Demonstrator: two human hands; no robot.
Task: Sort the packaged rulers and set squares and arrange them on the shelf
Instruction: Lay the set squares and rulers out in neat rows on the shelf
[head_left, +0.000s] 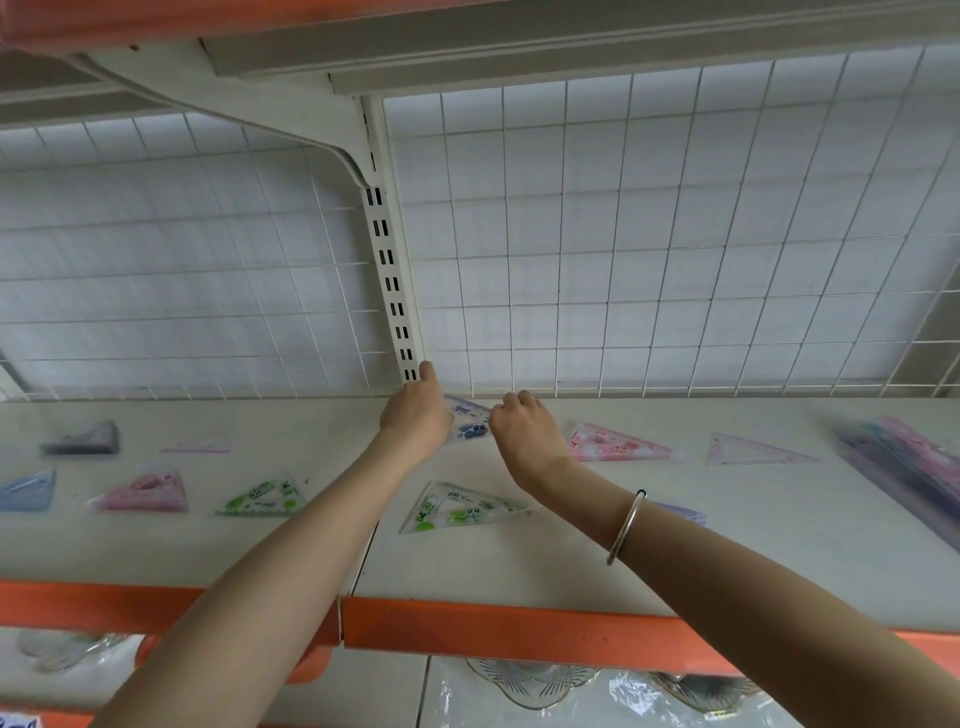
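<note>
Both hands reach to the back of the white shelf (727, 561), by the slotted upright. My left hand (415, 421) and my right hand (524, 428) hold a blue-printed set square pack (471, 422) between them, each at one end. Most of that pack is hidden by the hands. A green set square pack (462, 508) lies just in front, between my forearms. Another green pack (260, 498) and a pink one (143, 491) lie to the left. A pink pack (615, 444) and a clear pinkish set square (753, 451) lie to the right.
A stack of long ruler packs (904, 467) lies at the far right. Blue (28, 491) and dark (83, 439) packs sit at the far left. A wire grid back panel (623, 260) closes the rear. The orange shelf edge (493, 631) runs along the front, with glassware below.
</note>
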